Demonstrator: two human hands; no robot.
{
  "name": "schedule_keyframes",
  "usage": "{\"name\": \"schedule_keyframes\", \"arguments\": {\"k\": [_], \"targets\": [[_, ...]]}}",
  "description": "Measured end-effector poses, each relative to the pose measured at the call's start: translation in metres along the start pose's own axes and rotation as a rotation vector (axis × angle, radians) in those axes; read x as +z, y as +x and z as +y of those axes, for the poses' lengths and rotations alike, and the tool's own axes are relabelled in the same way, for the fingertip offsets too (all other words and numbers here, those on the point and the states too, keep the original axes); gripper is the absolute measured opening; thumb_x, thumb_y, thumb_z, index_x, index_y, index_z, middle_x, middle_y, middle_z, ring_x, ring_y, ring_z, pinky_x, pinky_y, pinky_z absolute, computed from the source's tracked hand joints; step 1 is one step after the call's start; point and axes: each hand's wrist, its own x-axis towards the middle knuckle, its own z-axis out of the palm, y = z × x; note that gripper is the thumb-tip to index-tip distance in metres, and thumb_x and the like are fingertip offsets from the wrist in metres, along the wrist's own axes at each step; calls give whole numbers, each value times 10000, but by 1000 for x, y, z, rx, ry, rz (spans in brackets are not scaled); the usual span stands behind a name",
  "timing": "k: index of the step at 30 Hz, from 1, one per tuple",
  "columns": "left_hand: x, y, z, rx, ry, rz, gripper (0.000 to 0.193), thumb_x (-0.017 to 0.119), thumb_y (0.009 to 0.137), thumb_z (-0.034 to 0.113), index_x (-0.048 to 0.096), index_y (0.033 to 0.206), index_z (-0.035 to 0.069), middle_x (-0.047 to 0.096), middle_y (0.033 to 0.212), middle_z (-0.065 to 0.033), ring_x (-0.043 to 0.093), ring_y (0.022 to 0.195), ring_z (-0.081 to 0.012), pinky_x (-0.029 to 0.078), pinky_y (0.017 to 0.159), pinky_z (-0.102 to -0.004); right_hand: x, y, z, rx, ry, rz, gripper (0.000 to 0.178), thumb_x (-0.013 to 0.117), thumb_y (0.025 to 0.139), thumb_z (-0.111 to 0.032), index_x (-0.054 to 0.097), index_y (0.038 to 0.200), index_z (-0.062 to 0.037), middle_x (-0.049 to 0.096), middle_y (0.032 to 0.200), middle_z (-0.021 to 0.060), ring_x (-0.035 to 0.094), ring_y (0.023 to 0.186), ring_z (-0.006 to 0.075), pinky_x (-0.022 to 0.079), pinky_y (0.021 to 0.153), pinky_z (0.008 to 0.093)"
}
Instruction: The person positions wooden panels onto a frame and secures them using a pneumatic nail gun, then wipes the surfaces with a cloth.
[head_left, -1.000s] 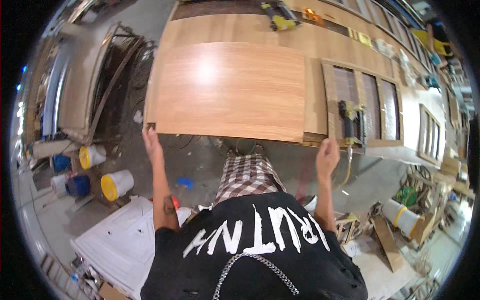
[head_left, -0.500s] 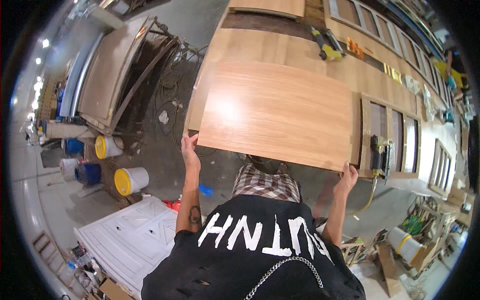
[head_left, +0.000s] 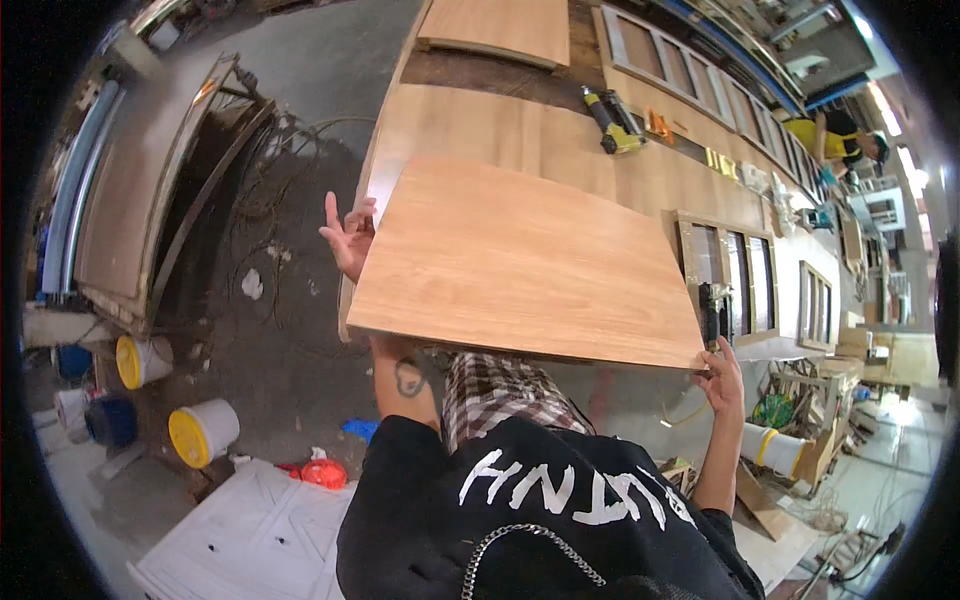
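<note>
A wood-grain panel (head_left: 520, 265) is tilted in front of me, its near edge raised above the workbench's front edge. At its near right corner my right hand (head_left: 722, 380) pinches the edge between thumb and fingers. My left hand (head_left: 348, 240) is at the panel's left edge with its fingers spread and pointing up; the left forearm passes beneath the panel, so I cannot tell how much the palm bears. Under and beyond the panel lies a larger wooden board (head_left: 480, 120) on the bench. Right of the panel stands a dark nail gun (head_left: 716, 312) beside a slatted frame (head_left: 755, 265).
A yellow-green nail gun (head_left: 615, 125) and orange pieces (head_left: 659, 125) lie farther back. Another panel (head_left: 500, 28) rests at the far end. To the left are leaning boards (head_left: 150, 200), cables and buckets (head_left: 203, 433). A person in yellow (head_left: 835, 137) is at the far right.
My left hand has let go of the near left corner and moved up along the left edge, fingers opening. The panel's near edge has come toward me, with the right hand still on its corner.
</note>
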Motion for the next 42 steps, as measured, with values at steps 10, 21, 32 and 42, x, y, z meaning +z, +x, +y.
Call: {"name": "schedule_keyframes", "arguments": {"k": [10,21,32,42], "targets": [[-23,61,-12,69,-161,-463,886,215,937,693,389,1410,-36,588,647,-99,539,627,-222,483,694,-384,37,65,17,-803,-256,-245,527,410,986,-332,409,1431,-50,469,1411,142,407,1337,261,282,1114,363],[128,142,47,-213,683,425,752,384,907,692,448,1321,68,573,1128,-106,585,884,-296,526,712,-406,89,139,-134,-647,-141,-231,586,757,821,-311,540,1225,54,654,1036,143,618,933,199,484,850,318],[-18,33,30,-459,1107,199,938,484,886,678,184,1509,44,401,1431,-254,345,1358,-366,289,1076,-544,-21,201,45,-774,-942,433,652,747,776,-284,494,1306,-3,534,1249,249,479,1187,406,369,1018,477],[-158,-23,175,-357,991,201,468,573,955,371,511,1274,35,676,1024,-131,670,892,-215,533,804,-335,-114,231,46,-505,-1074,214,487,566,915,-414,635,1033,53,659,820,213,640,831,361,469,759,459]]}}
